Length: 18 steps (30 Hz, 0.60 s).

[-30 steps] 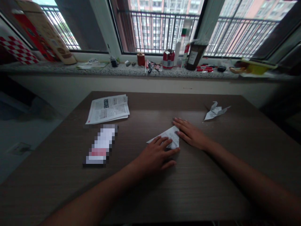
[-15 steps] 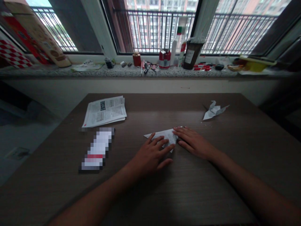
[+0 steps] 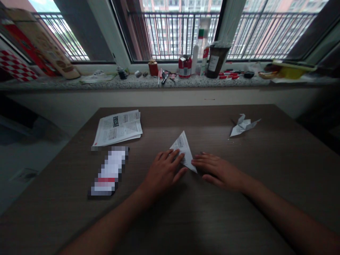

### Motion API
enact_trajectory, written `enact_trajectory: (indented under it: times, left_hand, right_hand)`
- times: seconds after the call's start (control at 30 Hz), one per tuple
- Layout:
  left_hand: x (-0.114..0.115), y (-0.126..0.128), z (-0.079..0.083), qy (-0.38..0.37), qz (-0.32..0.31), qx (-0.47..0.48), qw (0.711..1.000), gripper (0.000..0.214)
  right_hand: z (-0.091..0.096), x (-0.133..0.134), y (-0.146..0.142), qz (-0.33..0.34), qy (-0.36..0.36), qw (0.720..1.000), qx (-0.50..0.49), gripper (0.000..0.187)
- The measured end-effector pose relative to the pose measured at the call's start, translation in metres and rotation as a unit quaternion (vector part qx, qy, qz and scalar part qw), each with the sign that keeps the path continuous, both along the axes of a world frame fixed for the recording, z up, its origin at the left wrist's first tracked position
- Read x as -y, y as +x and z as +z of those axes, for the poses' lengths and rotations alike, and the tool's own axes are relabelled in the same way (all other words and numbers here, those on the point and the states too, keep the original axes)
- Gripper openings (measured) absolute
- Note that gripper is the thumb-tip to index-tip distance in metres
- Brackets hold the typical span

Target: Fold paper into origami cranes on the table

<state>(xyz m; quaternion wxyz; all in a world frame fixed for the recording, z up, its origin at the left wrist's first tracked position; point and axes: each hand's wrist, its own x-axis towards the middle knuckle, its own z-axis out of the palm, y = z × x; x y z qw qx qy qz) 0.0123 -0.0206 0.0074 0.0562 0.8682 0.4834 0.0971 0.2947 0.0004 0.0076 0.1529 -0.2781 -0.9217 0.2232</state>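
Folded paper point(image 3: 182, 143) lies on the surface point(image 3: 159, 223), partly under my left grip point(image 3: 165, 169), spread and unclosed, presumably steadying it; my right grip point(image 3: 218, 170), likewise unclenched, meets its right edge.

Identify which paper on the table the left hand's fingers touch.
The folded triangle under the left hand; the paper bird at right and the printed sheets at left lie untouched.

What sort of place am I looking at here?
Probably a room in a high-rise home: a table stands below a cluttered windowsill, and beyond the railing rises a tall building.
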Motion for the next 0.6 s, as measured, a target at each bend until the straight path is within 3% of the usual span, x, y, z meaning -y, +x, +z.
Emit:
enact_trajectory:
  times: [0.23, 0.6]
  left_hand:
    - [-0.003, -0.001, -0.003, -0.010, -0.008, -0.006, 1.000, 0.057]
    - [-0.006, -0.003, -0.003, -0.047, -0.109, 0.011, 0.993, 0.054]
  right_hand:
    - [-0.002, 0.002, -0.008, 0.027, -0.027, 0.999, 0.000, 0.051]
    - [-0.017, -0.016, 0.007, -0.078, 0.045, 0.996, -0.018, 0.042]
